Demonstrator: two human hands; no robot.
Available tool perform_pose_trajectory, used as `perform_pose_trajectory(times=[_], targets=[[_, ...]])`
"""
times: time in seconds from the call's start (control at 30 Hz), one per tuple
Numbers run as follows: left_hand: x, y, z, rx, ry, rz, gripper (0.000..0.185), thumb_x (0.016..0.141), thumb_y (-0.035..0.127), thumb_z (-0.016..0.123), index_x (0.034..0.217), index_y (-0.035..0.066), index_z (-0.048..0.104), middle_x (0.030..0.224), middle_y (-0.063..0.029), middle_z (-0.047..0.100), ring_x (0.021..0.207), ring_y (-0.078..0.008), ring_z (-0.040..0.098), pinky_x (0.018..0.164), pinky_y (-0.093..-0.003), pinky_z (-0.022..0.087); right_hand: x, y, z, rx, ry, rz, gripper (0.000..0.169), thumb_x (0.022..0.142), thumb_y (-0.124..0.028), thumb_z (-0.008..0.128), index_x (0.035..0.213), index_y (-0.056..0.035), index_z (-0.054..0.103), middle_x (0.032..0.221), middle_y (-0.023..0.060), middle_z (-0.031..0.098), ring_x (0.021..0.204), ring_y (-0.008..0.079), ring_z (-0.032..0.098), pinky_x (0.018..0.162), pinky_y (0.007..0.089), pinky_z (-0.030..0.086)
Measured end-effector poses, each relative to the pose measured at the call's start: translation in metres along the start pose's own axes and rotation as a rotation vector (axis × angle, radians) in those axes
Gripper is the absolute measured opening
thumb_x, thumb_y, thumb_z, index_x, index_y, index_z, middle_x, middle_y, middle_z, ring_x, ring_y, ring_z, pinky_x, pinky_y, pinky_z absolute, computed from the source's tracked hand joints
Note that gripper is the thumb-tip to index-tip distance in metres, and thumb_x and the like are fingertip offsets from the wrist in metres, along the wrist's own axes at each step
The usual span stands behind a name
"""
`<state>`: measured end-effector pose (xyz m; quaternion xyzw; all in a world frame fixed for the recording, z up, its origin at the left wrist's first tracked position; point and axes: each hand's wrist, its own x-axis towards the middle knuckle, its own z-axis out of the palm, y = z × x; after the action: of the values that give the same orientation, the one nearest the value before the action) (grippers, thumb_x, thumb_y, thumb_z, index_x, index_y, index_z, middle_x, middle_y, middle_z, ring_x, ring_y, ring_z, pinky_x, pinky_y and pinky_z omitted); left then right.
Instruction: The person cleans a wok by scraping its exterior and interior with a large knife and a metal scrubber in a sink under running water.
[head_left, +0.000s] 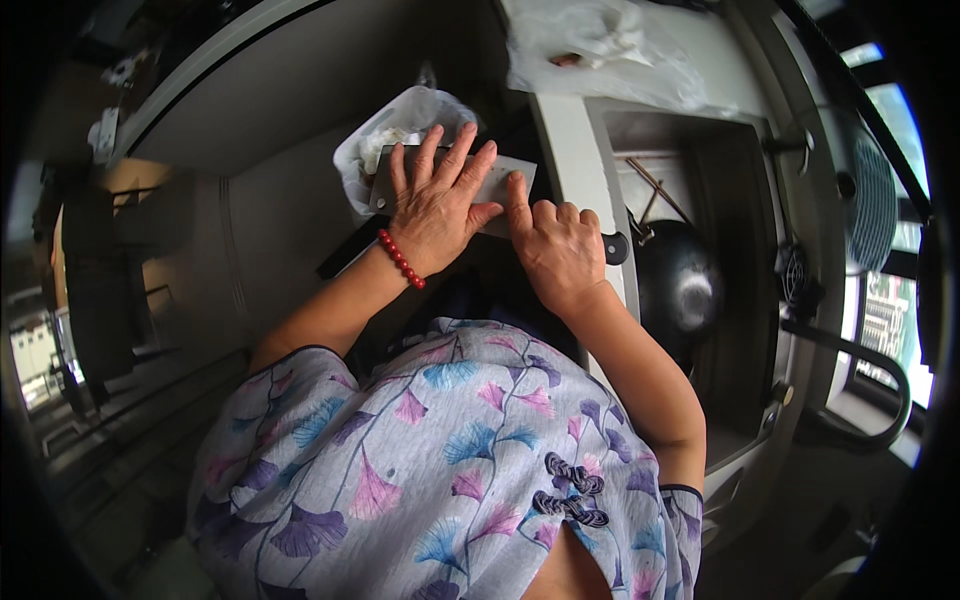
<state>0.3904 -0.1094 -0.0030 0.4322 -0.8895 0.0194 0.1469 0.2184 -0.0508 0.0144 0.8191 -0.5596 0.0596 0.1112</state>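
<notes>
A cleaver is held crosswise before me, its broad metal blade (525, 171) facing up at me. My right hand (561, 247) grips it near the black handle (616, 248), with the index finger stretched along the blade. My left hand (439, 199), with a red bead bracelet (400, 259) at the wrist, lies over the blade with its fingers spread. The palm hides the middle of the blade. Beyond and partly beneath the blade stands a white bin (346, 157) with a plastic liner and crumpled pale waste (381, 144) inside.
On the right is a sink (739, 315) holding a dark wok (679, 281) and thin sticks (664, 191). A clear plastic bag (607, 67) lies on the white counter (566, 139). A grey cabinet surface (285, 97) rises at the far left.
</notes>
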Motion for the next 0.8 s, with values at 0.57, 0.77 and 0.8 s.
perform_pose_trajectory(times=[0.57,0.77,0.8], targets=[[-0.022,-0.072,0.034,-0.052,-0.06,-0.266,0.051,0.089,0.05,0.043,0.134,0.026,0.041,0.147,-0.0046,0.024,0.129,-0.0333,0.023,0.099,-0.0625,0.011,0.064,-0.027,0.03,-0.063,-0.17,-0.148,0.056,0.076,-0.011,0.055,0.13,-0.0049,0.042,0.072,0.0031,0.054,0.066,0.0188,0.058,0.058,0.0321,0.044],[-0.022,-0.084,0.047,-0.048,-0.107,-0.327,0.054,0.088,0.052,0.042,0.134,0.026,0.041,0.148,-0.0032,0.021,0.131,-0.034,0.021,0.098,-0.0658,0.011,0.064,-0.022,0.04,-0.063,-0.151,-0.157,0.052,0.077,-0.013,0.054,0.127,-0.0029,0.046,0.071,0.0033,0.054,0.063,0.0196,0.057,0.056,0.0354,0.042],[-0.022,-0.088,0.05,-0.055,-0.131,-0.354,0.054,0.088,0.053,0.041,0.134,0.025,0.041,0.149,-0.0025,0.018,0.133,-0.0347,0.019,0.099,-0.0673,0.009,0.064,-0.019,0.041,-0.065,-0.153,-0.154,0.052,0.077,-0.013,0.054,0.127,-0.0028,0.045,0.071,0.0033,0.055,0.064,0.0198,0.057,0.057,0.0355,0.042]])
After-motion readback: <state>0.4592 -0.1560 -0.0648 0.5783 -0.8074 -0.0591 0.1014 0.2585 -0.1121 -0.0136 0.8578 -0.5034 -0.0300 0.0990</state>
